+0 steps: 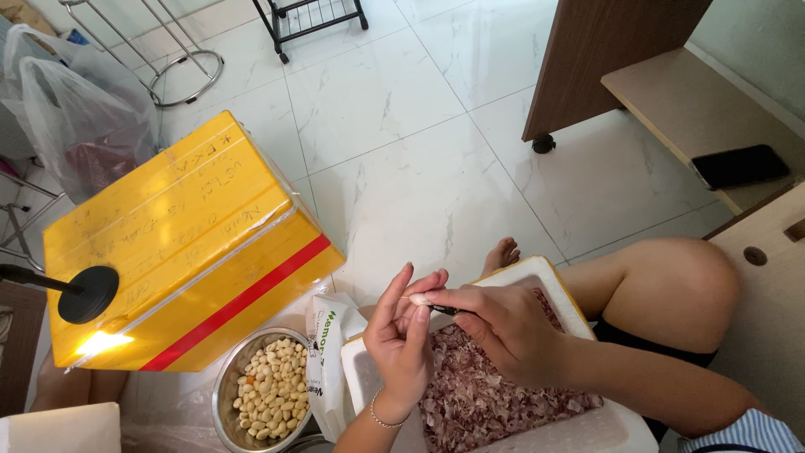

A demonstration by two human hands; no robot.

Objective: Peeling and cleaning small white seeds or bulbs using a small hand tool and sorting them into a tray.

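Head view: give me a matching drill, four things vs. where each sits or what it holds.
Things:
1. metal bowl
2. white foam box
3. yellow box
4. black phone

Descriptions:
A. lies on the wooden shelf at right
B. full of purplish peels
C. holds peeled pale cloves
D. stands on the floor, red stripe on its side

Pairs: 1-C, 2-B, 3-D, 4-A

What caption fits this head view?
Both hands, left hand and right hand, hold a garlic clove over a skin-filled box.
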